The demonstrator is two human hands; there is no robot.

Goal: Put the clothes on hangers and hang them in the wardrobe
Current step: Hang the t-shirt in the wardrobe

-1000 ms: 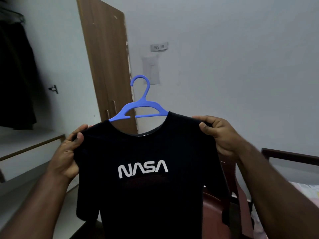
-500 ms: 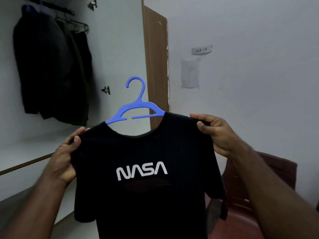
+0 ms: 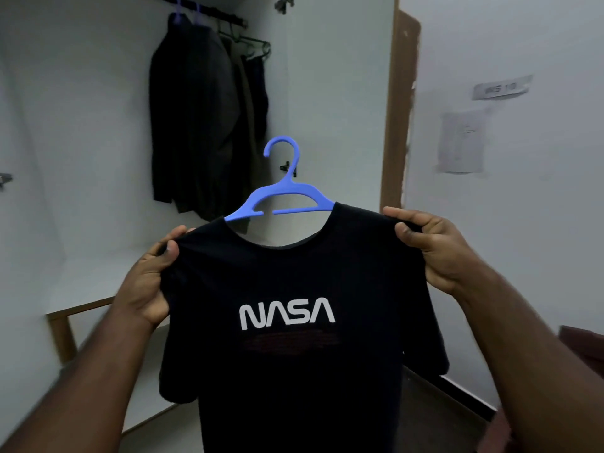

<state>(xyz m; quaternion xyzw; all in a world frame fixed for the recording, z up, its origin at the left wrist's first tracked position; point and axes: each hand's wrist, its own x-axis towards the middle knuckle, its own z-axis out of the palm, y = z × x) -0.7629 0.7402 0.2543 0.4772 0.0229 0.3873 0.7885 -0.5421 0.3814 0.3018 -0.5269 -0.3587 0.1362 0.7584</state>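
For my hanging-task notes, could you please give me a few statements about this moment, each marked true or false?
1. The black NASA T-shirt is on the blue hanger. True.
2. The left hand grips one shoulder, the right hand the other. True.
3. The hanger's hook is over the wardrobe rail. False: it is in the air, below the rail.
4. The rail is bare. False: dark clothes hang there.

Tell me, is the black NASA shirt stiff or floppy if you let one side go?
Probably floppy: the black NASA shirt sags below the left hand and right hand pinching its shoulders. It likely feels light. The blue hanger inside looks rigid, so it might tilt rather than crumple.
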